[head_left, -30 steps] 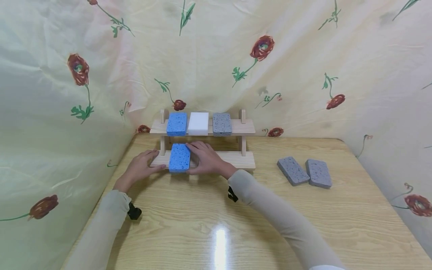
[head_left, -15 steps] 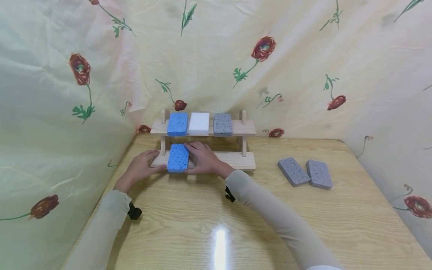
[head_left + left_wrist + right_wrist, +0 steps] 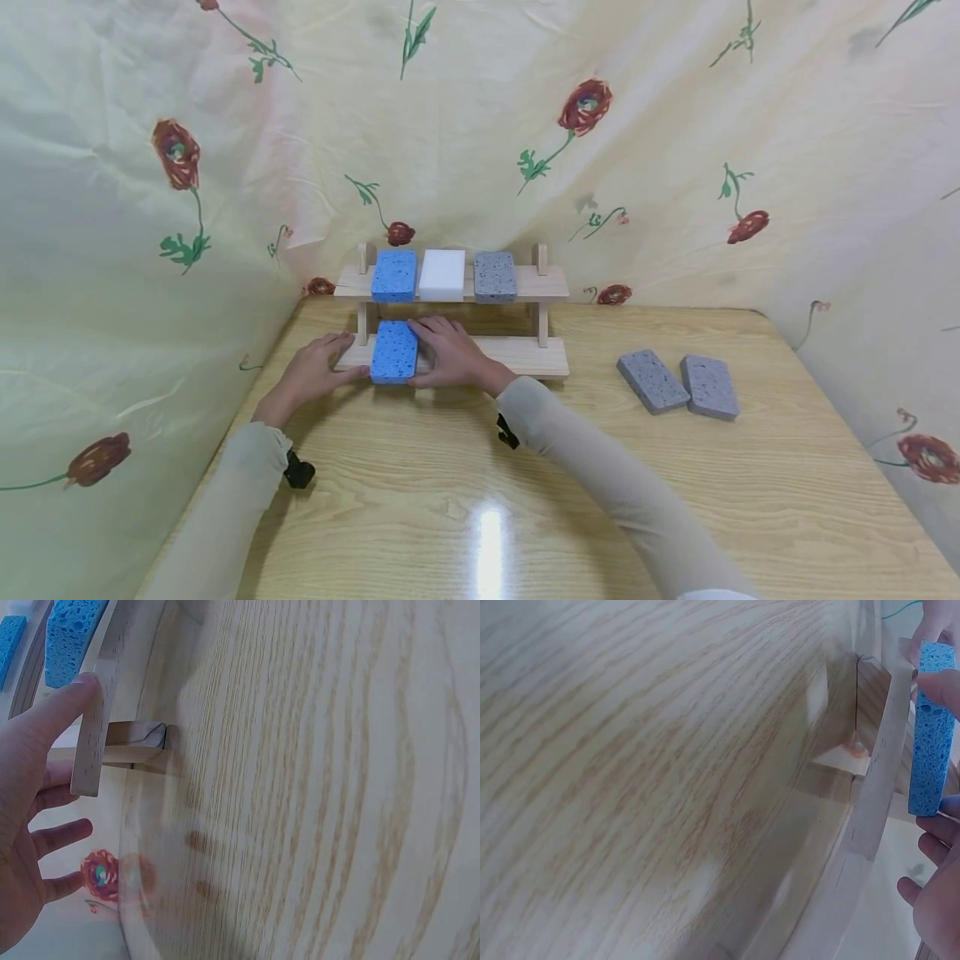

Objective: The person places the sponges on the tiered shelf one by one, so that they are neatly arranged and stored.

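Observation:
A speckled blue sponge (image 3: 394, 352) lies on the left part of the lower board of a two-tier wooden shelf (image 3: 525, 357). My right hand (image 3: 448, 353) pinches this sponge from its right side, thumb at the front edge and fingers at the back. In the right wrist view, the sponge (image 3: 933, 742) shows edge-on between the fingers. My left hand (image 3: 317, 370) grips the left end of the lower board, its thumb tip close to the sponge. The left wrist view shows the thumb (image 3: 64, 705) at the board's edge, with some fingers spread beyond it.
On the upper board sit another blue sponge (image 3: 394, 276), a white sponge (image 3: 442, 275) and a grey sponge (image 3: 495, 277). Two grey sponges, one left (image 3: 652, 382) and one right (image 3: 709, 387), lie on the wooden table (image 3: 420, 508). Flowered cloth (image 3: 480, 150) hangs behind.
My right hand has slid the blue sponge slightly left along the lower board, toward the left thumb. The left hand has stayed in place.

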A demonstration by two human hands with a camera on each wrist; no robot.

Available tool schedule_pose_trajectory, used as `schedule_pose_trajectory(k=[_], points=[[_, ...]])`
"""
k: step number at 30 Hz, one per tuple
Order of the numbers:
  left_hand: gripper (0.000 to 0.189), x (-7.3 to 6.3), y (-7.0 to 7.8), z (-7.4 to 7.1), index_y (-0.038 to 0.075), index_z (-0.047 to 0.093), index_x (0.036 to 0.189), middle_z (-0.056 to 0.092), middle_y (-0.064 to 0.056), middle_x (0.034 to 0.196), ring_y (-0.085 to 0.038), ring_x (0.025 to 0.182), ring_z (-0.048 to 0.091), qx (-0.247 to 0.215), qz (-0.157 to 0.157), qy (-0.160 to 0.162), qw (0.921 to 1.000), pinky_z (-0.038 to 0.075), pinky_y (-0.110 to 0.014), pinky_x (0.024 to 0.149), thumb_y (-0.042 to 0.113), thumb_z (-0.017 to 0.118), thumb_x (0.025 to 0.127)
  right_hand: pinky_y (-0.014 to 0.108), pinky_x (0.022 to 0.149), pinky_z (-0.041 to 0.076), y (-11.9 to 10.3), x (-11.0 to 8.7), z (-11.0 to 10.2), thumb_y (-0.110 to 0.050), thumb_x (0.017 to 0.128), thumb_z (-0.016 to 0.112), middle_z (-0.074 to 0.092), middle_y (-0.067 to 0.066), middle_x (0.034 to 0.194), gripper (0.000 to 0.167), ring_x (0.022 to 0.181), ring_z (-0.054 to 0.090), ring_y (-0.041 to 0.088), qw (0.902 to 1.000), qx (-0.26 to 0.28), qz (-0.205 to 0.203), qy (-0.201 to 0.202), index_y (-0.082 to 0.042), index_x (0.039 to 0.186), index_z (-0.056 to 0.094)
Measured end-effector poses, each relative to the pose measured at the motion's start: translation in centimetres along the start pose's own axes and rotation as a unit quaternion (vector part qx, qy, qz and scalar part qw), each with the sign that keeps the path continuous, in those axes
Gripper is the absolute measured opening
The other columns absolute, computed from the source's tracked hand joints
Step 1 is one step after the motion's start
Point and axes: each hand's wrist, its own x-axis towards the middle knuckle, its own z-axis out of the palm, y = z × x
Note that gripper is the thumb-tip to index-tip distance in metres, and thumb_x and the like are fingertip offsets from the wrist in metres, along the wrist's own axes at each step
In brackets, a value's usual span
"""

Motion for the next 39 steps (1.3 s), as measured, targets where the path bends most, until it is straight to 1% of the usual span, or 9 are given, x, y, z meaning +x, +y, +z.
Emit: schedule_pose_trajectory(k=[5, 11, 16, 20, 26, 33, 39], points=[[0.086, -0.05, -0.07, 0.06, 0.002, 0.044, 0.153, 0.039, -0.022, 0.161, -0.048, 0.147, 0.035, 0.0, -0.001, -0.001, 1.0, 0.029, -0.068, 0.118, 0.06, 0.066, 0.092, 0.06, 0.123, 0.027, 0.06, 0.11, 0.26, -0.056, 0.081, 0.079, 0.035, 0.013, 0.164, 0.108, 0.152, 0.03, 0.031, 1.0, -0.004, 0.004, -0.006, -0.009, 0.162, 0.026], [0.087, 0.01, -0.28, 0.26, 0.003, 0.044, 0.153, 0.038, -0.022, 0.161, -0.048, 0.147, 0.034, 0.0, -0.001, 0.0, 1.0, 0.028, -0.068, 0.119, 0.061, 0.066, 0.092, 0.061, 0.122, 0.029, 0.22, 0.24, 0.57, -0.055, 0.08, 0.079, 0.036, 0.015, 0.163, 0.108, 0.151, 0.031, 0.032, 1.0, -0.006, 0.0, -0.004, -0.006, 0.161, 0.028], [0.088, 0.04, -0.27, 0.26, 0.003, 0.043, 0.153, 0.037, -0.022, 0.161, -0.048, 0.147, 0.033, -0.005, -0.002, -0.001, 1.0, 0.028, -0.068, 0.119, 0.061, 0.066, 0.092, 0.061, 0.123, 0.027, 0.21, 0.3, 0.6, -0.055, 0.081, 0.079, 0.034, 0.013, 0.165, 0.107, 0.152, 0.03, 0.031, 0.9999, -0.006, 0.005, -0.008, -0.009, 0.162, 0.026], [0.087, 0.03, -0.26, 0.26, 0.003, 0.043, 0.153, 0.038, -0.022, 0.161, -0.048, 0.147, 0.034, -0.004, -0.001, 0.001, 1.0, 0.028, -0.068, 0.118, 0.061, 0.065, 0.093, 0.061, 0.124, 0.027, 0.19, 0.35, 0.59, -0.056, 0.081, 0.078, 0.034, 0.013, 0.165, 0.108, 0.153, 0.029, 0.031, 0.9999, -0.008, 0.007, -0.011, -0.011, 0.163, 0.024], [0.086, 0.02, -0.22, 0.21, 0.003, 0.044, 0.153, 0.039, -0.021, 0.161, -0.048, 0.147, 0.035, -0.004, 0.0, 0.001, 1.0, 0.029, -0.068, 0.119, 0.06, 0.066, 0.093, 0.062, 0.123, 0.026, 0.27, 0.43, 0.6, -0.057, 0.082, 0.076, 0.033, 0.015, 0.165, 0.107, 0.153, 0.029, 0.035, 0.9999, -0.006, 0.005, -0.015, -0.01, 0.163, 0.024], [0.086, -0.02, -0.1, 0.1, 0.003, 0.044, 0.153, 0.039, -0.021, 0.161, -0.048, 0.147, 0.035, -0.006, 0.0, 0.0, 1.0, 0.029, -0.068, 0.119, 0.06, 0.066, 0.092, 0.064, 0.124, 0.024, 0.23, 0.41, 0.53, -0.06, 0.084, 0.073, 0.028, 0.012, 0.168, 0.107, 0.154, 0.026, 0.036, 0.9994, -0.005, 0.014, -0.031, -0.01, 0.164, 0.021], [0.087, 0.0, -0.11, 0.08, 0.003, 0.044, 0.153, 0.038, -0.021, 0.161, -0.048, 0.148, 0.034, -0.004, -0.001, -0.001, 1.0, 0.028, -0.068, 0.119, 0.062, 0.065, 0.093, 0.065, 0.124, 0.022, 0.19, 0.37, 0.5, -0.06, 0.085, 0.071, 0.025, 0.013, 0.169, 0.106, 0.156, 0.023, 0.037, 0.9988, -0.002, 0.02, -0.044, -0.01, 0.164, 0.021]])
